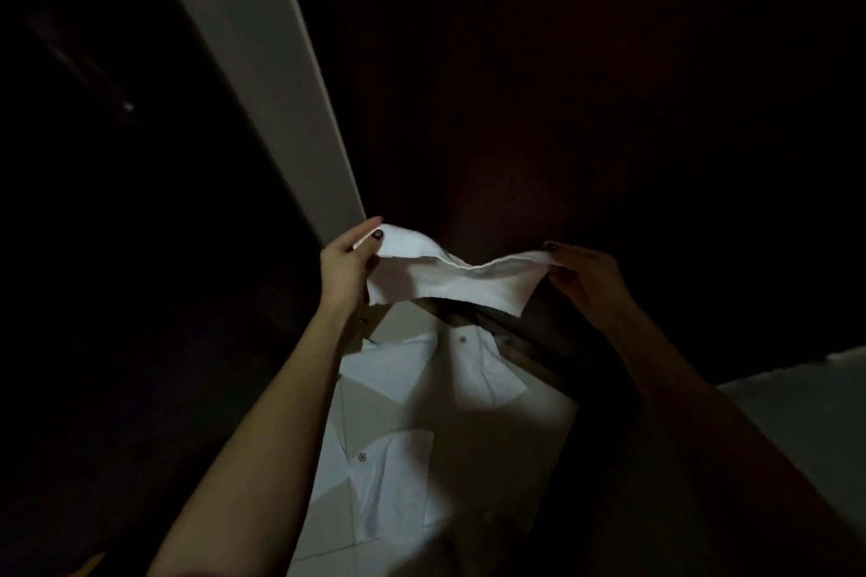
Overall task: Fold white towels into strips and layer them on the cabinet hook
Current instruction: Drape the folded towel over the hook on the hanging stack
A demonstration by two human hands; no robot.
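White towel (450, 279), folded into a doubled strip, sags in the middle, held in the air before a dark cabinet. Left hand (347, 265) and right hand (586, 276) fingers pinch its ends.

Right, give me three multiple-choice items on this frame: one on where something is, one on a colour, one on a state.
1. Where is the towel?
A. stretched in the air between two hands
B. lying flat on a table
C. draped over a chair

2. What colour is the towel?
A. blue
B. white
C. red

3. How does the left hand meet the towel?
A. flat beneath it, fingers straight
B. not touching it
C. pinching one end

Answers:
1 A, it sags between the left hand and the right hand, above the tiled floor.
2 B, the lit cloth is plainly white.
3 C, thumb and fingers close on the towel's end.
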